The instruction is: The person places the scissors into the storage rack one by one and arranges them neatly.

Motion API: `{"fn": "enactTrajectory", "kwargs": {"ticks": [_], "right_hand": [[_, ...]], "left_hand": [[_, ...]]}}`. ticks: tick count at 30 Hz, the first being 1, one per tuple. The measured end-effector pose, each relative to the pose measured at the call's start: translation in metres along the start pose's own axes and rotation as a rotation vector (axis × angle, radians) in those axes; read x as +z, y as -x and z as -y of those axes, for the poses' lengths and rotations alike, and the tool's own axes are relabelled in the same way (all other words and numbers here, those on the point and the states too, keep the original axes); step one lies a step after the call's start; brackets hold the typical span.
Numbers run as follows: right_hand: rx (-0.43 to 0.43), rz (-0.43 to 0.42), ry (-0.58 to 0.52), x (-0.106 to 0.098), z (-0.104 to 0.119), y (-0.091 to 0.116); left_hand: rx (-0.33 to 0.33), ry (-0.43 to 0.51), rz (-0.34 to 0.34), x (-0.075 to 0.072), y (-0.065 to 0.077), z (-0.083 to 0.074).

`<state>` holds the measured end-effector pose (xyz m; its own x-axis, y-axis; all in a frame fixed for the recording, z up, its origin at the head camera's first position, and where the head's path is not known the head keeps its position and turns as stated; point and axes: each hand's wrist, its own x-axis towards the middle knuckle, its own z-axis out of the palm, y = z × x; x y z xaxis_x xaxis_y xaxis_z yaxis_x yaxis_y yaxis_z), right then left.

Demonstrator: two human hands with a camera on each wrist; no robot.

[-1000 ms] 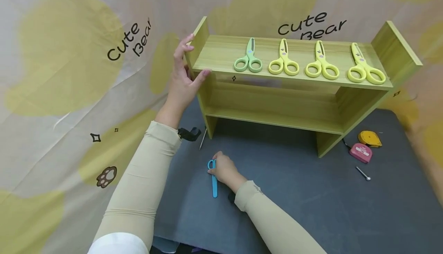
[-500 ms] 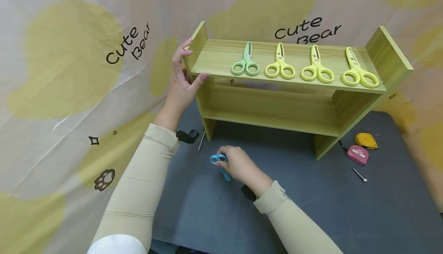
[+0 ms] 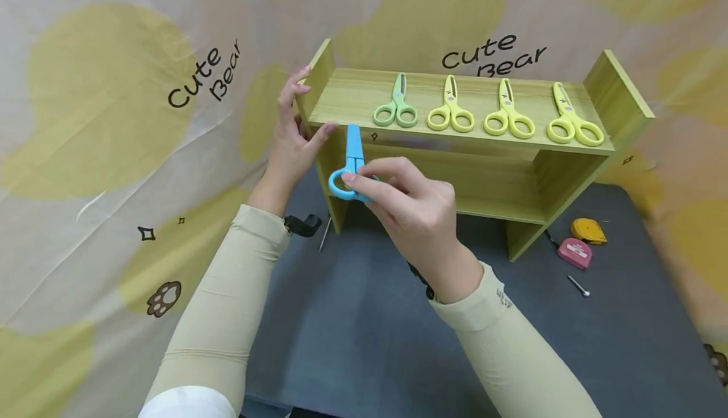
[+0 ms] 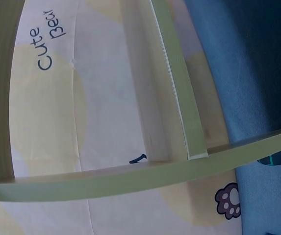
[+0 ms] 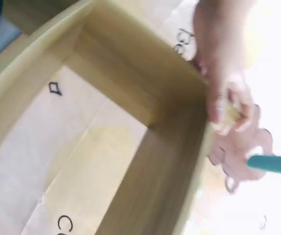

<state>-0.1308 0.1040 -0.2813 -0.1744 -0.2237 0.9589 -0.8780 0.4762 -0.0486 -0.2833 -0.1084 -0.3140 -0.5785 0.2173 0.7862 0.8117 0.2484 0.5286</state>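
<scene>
Blue scissors (image 3: 354, 145) are pinched by the rings between thumb and fingers of my right hand (image 3: 423, 222). They point upward in front of the wooden shelf's left end, and in the right wrist view only the blue blade end (image 5: 272, 164) shows. My left hand (image 3: 291, 130) grips the left side panel of the wooden shelf (image 3: 347, 92), its thumb on the front edge. On the top board lie green scissors (image 3: 398, 103) at the left, then several yellow scissors (image 3: 451, 105) in a row to the right.
The two-tier shelf stands on a dark table (image 3: 364, 317) before a printed cloth (image 3: 114, 121). At its right lie a yellow tape measure (image 3: 589, 231), a pink tape measure (image 3: 576, 253) and a metal bolt (image 3: 579, 286). A thin metal rod (image 3: 325, 234) lies by the left leg.
My right hand has lifted the blue scissors off the table and brought them up toward the top board, turning the blades from pointing down to pointing up. My left hand keeps its grip on the shelf.
</scene>
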Motion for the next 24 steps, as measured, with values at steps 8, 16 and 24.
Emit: {"fn": "enactTrajectory", "kwargs": {"ticks": [8,16,24], "right_hand": [[-0.012,0.049,0.172,0.043,-0.049,-0.016],[0.194,0.362,0.442,0.052,-0.056,-0.017],[0.388,0.593,0.522,0.052,-0.043,-0.024]], "left_hand": [[-0.005,0.018,0.011,-0.004,0.002,0.004],[-0.009,-0.006,0.009,0.0,0.007,0.0],[0.015,-0.034,-0.002,0.007,0.004,-0.004]]}}
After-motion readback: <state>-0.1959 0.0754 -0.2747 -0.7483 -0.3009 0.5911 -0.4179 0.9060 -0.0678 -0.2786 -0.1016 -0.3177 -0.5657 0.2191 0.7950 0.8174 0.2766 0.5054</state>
